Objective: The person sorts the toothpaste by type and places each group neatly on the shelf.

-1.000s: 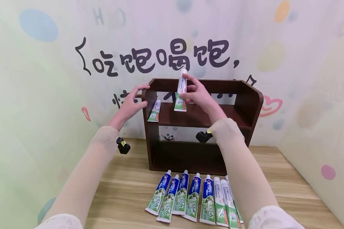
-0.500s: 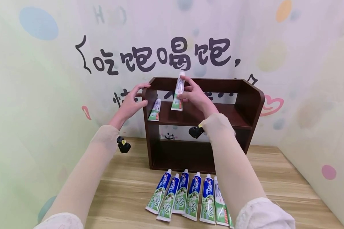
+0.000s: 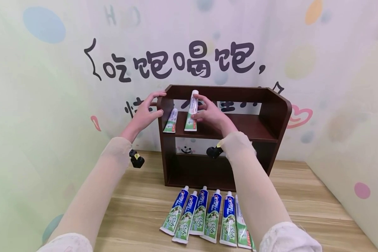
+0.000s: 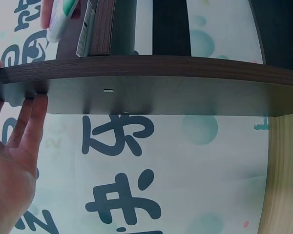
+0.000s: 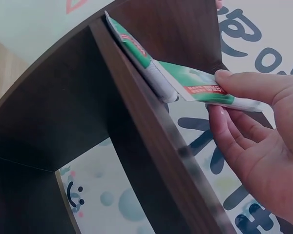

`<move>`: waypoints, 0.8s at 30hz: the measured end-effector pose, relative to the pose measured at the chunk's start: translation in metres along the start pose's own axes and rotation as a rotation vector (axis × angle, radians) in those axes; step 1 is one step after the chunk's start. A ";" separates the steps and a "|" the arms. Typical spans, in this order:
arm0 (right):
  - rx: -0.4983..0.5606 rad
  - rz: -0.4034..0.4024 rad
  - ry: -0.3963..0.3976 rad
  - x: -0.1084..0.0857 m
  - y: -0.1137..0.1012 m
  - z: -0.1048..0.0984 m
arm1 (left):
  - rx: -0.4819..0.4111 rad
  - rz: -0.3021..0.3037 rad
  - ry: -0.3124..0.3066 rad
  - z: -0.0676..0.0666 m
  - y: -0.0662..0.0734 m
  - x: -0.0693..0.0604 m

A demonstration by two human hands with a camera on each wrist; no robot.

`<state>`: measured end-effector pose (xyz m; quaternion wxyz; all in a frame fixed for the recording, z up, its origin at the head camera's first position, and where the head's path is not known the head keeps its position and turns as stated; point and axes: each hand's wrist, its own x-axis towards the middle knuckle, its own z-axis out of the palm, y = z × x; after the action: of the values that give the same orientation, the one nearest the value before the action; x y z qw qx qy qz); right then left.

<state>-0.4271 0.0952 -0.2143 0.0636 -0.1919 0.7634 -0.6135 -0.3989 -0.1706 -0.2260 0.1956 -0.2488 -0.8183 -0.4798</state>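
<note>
My left hand (image 3: 145, 112) grips the left side panel of a dark brown two-tier shelf (image 3: 244, 126), thumb on one face and fingers on the other, as the left wrist view shows. My right hand (image 3: 213, 116) pinches a white and green toothpaste tube (image 5: 200, 85), cap up, over the upper tier. Its flat bottom end is at the tier's front; whether it touches the board, I cannot tell. Left of it, another white and green tube (image 3: 171, 120) leans back on the same tier against the left side.
Several blue and green toothpaste tubes (image 3: 212, 217) lie fanned on the wooden table (image 3: 132, 203) before the shelf. Beside them lies a white and green tube (image 3: 242, 224), partly hidden by my right forearm. Printed walls (image 3: 343, 87) stand behind and at both sides.
My right hand has carried the toothpaste tube leftward and then down to the upper tier, nearer the leaning tube. The left hand keeps its grip on the side panel.
</note>
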 end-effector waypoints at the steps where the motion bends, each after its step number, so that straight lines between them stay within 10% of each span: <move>1: -0.010 -0.001 -0.004 0.000 0.001 0.000 | 0.001 -0.002 0.001 0.000 0.000 0.000; 24: -0.313 -0.031 -0.023 0.001 0.023 0.001 | -0.015 -0.023 -0.022 -0.001 0.032 -0.013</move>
<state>-0.4329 0.0975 -0.2361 0.0319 -0.2182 0.8457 -0.4859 -0.3690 -0.1614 -0.2107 0.1791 -0.2461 -0.8196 -0.4854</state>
